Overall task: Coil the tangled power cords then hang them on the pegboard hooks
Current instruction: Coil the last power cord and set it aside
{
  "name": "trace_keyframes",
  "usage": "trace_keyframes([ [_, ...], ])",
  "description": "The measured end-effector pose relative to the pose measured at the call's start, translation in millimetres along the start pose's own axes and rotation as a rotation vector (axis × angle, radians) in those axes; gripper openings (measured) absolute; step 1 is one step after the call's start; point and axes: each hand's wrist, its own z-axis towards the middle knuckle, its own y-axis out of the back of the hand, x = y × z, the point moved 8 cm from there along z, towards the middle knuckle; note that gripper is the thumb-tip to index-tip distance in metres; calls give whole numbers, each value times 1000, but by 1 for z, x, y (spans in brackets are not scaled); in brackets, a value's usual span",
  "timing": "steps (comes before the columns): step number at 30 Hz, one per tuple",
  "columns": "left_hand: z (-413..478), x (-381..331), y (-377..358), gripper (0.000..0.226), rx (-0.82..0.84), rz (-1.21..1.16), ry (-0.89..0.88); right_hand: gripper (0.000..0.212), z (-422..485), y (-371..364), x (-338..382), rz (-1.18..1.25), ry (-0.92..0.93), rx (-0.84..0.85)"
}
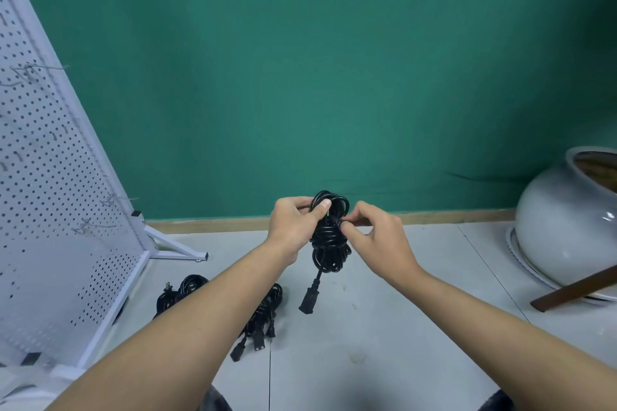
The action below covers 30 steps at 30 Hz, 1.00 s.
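- Two black cord bundles (263,314) lie on the floor (367,360), near the pegboard's lower edge. One is partly hidden under the left forearm, so I cannot tell how neatly either is coiled.
- The coil (329,243) is held upright in the air above the middle of the floor, between the two hands. Its plug (309,300) hangs free below on a short tail.
- The left hand (293,223) grips the coil's top loops, with the thumb pressed across them.
- The right hand (377,233) pinches a strand at the coil's waist, where turns wrap round the loops. The hands sit close together, with only the coil between them.
- The step in hand looks like tying off this coil, by tucking or tightening the last turn.
- The next move calls for a secure wrap and an open top loop. Then comes a reach left to the pegboard (50,177), to slip that loop over one of its hooks (96,225).
- The hooks I can see carry nothing, so no cord appears hung yet.
- A pale pot (561,220) stands at the floor's far right edge, against the green wall (334,60).
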Motion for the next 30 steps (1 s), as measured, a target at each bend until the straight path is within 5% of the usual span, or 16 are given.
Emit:
trace_keyframes([
  [9, -3, 0, 39, 22, -92, -2, 29, 9, -2, -24, 21, 194, -124, 71],
  [17, -8, 6, 70, 23, -226, -67, 52, 9, -8, -55, 49, -424, 248, 71],
  [23, -5, 11, 77, 18, -279, -159, 132, 68, 5, -84, 34, -129, 127, 348],
  [30, 25, 42, 99, 36, -254, -102, 229, 60, 33, -114, 14, -74, 229, 391],
])
